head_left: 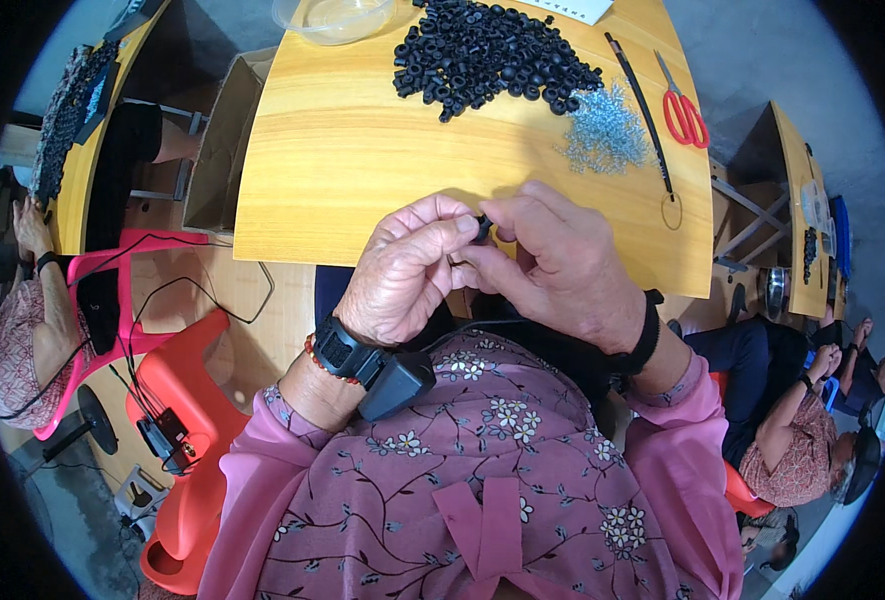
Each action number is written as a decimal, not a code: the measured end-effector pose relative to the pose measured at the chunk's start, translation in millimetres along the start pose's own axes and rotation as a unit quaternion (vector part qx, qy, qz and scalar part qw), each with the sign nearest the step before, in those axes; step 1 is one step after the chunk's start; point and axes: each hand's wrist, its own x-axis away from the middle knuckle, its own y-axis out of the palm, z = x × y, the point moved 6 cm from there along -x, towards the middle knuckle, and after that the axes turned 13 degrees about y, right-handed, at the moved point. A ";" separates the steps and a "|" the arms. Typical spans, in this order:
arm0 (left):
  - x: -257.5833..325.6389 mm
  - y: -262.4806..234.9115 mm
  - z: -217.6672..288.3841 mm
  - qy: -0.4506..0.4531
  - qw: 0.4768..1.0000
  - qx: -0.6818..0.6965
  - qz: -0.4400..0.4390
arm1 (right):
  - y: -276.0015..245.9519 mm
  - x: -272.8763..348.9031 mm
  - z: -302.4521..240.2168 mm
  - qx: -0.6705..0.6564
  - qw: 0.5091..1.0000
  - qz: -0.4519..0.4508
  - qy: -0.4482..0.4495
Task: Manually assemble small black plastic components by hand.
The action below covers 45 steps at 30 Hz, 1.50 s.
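Note:
Both hands meet just over the near edge of the wooden table. Between finger and thumb, my left hand pinches a small black rubber-like part. My right hand is closed at the same part, its thumb and forefinger pressed close against it; whatever else it may hold is hidden. Beyond the hands lies a heap of small black ring-like and cap-like parts. To its right is a scattered pile of tiny clear or silvery pieces.
A thin black rod with a wire loop and red-handled scissors lie on the right. A clear plastic bowl stands far left. A red stool with a black device and cables is at my left. Other people sit working at both sides.

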 end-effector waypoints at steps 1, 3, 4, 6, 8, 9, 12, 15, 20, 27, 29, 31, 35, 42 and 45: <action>-0.3 -0.1 -0.8 0.000 1.000 0.008 0.002 | -0.1 0.0 0.6 -0.002 1.000 -0.003 0.000; -0.7 -1.3 -1.9 0.001 1.000 0.015 0.004 | -0.3 -0.2 0.7 -0.003 1.000 -0.004 -0.008; -0.6 -2.1 -2.3 0.001 1.000 0.012 0.005 | -0.4 -0.4 0.4 -0.001 1.000 -0.002 -0.017; -0.8 -4.7 -3.4 0.000 1.000 0.017 0.005 | -0.7 -0.5 -0.5 -0.002 1.000 0.000 -0.026; -1.7 -7.5 -3.8 -0.001 1.000 0.031 0.001 | -1.3 -1.8 -2.4 -0.008 1.000 0.001 -0.026; -1.9 -6.6 -3.5 -0.002 0.999 0.035 -0.001 | -0.8 -2.0 -1.7 -0.014 1.000 0.000 -0.022; -2.3 -4.9 -3.1 0.000 0.999 0.038 -0.009 | 0.8 -2.3 0.6 -0.032 0.999 -0.003 -0.012; -2.2 -5.9 -5.2 0.001 1.000 0.024 -0.010 | 0.4 -3.5 1.7 -0.057 0.998 -0.014 0.001; -0.3 0.5 -4.9 -0.026 0.998 0.034 -0.056 | 0.8 -6.5 13.8 -0.141 0.989 -0.047 0.021; -0.3 -1.3 -6.8 -0.024 0.999 0.000 -0.045 | 1.6 -11.8 19.7 -0.126 0.990 -0.064 -0.004; 1.7 0.1 -7.2 -0.012 0.999 -0.045 -0.019 | 0.9 -12.6 17.8 -0.112 0.992 -0.058 0.007; 1.8 1.2 -5.6 -0.012 0.999 -0.038 -0.022 | 1.7 -10.8 17.6 -0.127 0.990 -0.056 0.038; 1.3 -1.4 -7.7 -0.014 0.997 -0.056 -0.049 | 1.1 -7.6 13.9 -0.077 0.996 -0.042 0.034; 2.3 2.1 -6.0 -0.017 0.998 -0.047 -0.036 | -2.4 -8.6 14.9 -0.040 0.998 -0.050 0.004; 1.1 2.0 -5.7 -0.019 0.998 -0.036 -0.042 | -4.8 -8.1 16.5 -0.057 0.998 -0.035 0.005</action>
